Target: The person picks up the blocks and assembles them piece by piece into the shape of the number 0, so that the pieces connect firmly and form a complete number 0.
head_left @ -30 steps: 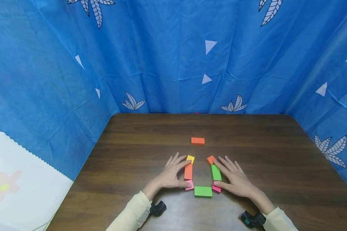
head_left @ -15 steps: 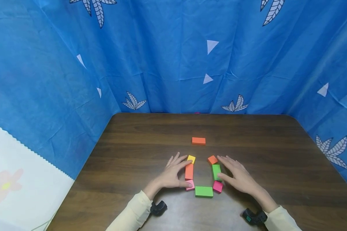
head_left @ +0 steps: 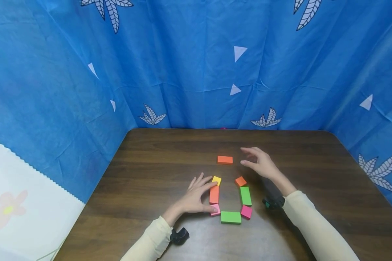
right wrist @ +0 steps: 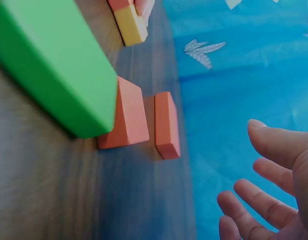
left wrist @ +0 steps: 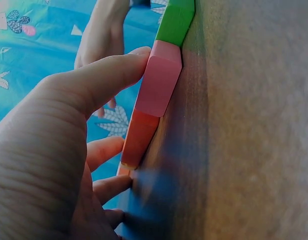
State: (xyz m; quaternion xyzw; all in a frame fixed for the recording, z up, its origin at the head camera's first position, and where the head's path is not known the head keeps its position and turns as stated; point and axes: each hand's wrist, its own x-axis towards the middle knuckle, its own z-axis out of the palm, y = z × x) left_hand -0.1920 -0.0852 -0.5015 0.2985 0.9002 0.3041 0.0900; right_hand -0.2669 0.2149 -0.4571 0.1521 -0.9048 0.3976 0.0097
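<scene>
My left hand [head_left: 193, 198] lies along the left side of a U of small blocks, fingers extended. Its thumb rests on the light pink block [left wrist: 161, 80] and its index finger reaches the yellow block [head_left: 217, 179]; an orange-red block [head_left: 214, 195] sits between these two. In front is a flat green block [head_left: 231, 217]. The right side has a magenta block [head_left: 246, 212], a green block [head_left: 246, 196] and a small orange block [head_left: 240, 181], turned askew. My right hand [head_left: 262, 164] hovers with nothing in it, thumb and fingers apart, just right of a lone orange block [head_left: 225, 160].
The blocks lie on a dark wooden table [head_left: 163, 152]. Behind and beside it hangs a blue curtain [head_left: 196, 65] with leaf prints. A white cloth [head_left: 26, 203] hangs at the left. Dark wrist cameras [head_left: 179, 236] are strapped under both wrists.
My right hand has left the right-hand blocks and moved away from me to beside the lone orange block. My left hand stays on the left blocks.
</scene>
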